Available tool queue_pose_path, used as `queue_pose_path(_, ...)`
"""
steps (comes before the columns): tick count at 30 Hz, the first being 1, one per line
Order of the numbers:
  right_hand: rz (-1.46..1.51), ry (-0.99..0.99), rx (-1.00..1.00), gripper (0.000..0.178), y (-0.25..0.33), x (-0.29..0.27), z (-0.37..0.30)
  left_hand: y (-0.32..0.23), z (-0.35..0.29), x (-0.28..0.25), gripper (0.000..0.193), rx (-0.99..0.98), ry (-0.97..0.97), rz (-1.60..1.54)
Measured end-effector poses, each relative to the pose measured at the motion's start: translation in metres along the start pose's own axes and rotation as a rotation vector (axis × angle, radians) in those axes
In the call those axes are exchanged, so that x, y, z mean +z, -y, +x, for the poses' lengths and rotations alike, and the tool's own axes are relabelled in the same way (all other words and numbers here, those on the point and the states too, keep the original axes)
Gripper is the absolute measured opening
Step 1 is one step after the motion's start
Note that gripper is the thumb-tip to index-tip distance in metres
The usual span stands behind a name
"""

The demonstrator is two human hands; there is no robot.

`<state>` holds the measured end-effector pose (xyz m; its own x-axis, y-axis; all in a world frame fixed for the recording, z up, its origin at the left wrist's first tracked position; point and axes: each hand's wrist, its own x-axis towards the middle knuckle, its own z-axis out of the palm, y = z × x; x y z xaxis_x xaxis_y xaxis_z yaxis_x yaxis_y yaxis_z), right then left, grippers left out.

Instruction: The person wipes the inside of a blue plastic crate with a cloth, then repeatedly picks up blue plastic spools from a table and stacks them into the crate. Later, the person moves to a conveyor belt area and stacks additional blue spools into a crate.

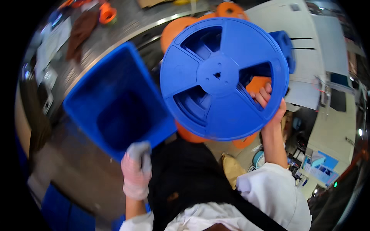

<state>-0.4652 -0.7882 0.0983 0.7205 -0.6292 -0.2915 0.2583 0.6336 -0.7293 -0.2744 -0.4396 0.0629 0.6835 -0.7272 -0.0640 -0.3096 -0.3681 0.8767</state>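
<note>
The big blue reel (231,102) is up close, with its flat round face turned to the camera. It sits in front of the person, a bit right of the middle. The right hand (278,115) is bare and is gripping the reel's edge. Its fingers poke through one of the holes, and the rim covers part of the hand.

Below are a black apron (185,165) and a white sleeve (266,184). The left hand (137,169) has a pale grey and pink glove on. It is next to the near corner of a blue bin (106,67). The fingers look bent, but they are blurry, so I can't tell if they hold or touch the bin. The bottom inside the bin is dark and hard to see.

Orange round things (175,32) peek out behind the reel, which hides most of them. Another blue thing (285,50) shows only at the right side. A tan bag (232,167) is lower down, partly hidden by the sleeve.

Farther off, a metal table (131,19) has a brown cloth (83,32) and a small orange thing (108,14) on it. On the right is a pale table (339,119). Things near the round, dark edge are bent and fuzzy.
</note>
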Motion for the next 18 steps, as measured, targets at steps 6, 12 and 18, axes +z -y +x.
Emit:
queue_pose_path(6,0.465,0.1,0.126,0.029,-0.141,0.045,-0.087,0.015,0.008,-0.031,0.054,0.096,0.005,0.581)
queue_pose_path(12,0.598,0.207,0.348,0.019,-0.188,0.059,-0.113,-0.017,-0.007,0.029,0.065,0.286,0.155,0.22)
queue_pose_path(18,0.452,0.207,0.332,0.01,-0.193,0.082,-0.116,0.043,-0.024,-0.006,0.06,0.056,0.068,0.472)
